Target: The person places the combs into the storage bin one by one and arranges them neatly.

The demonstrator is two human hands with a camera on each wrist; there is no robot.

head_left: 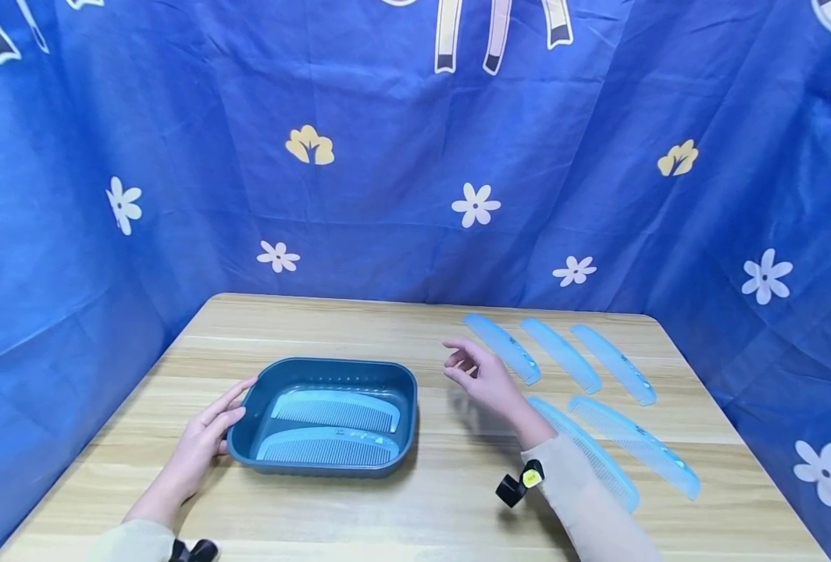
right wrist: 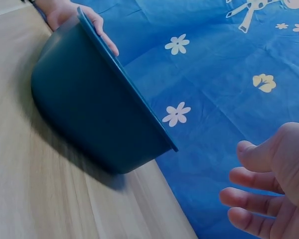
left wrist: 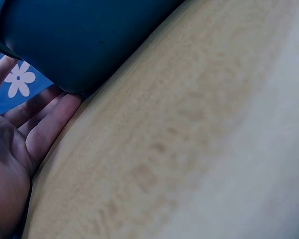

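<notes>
Teal basin (head_left: 345, 375), left grip (head_left: 208, 425) at rim (head_left: 348, 361), right grip (head_left: 481, 376) well apart

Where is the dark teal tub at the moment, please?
In the head view, the tub stands left of centre on the table, holding two combs, with the left hand touching its left end.
</notes>
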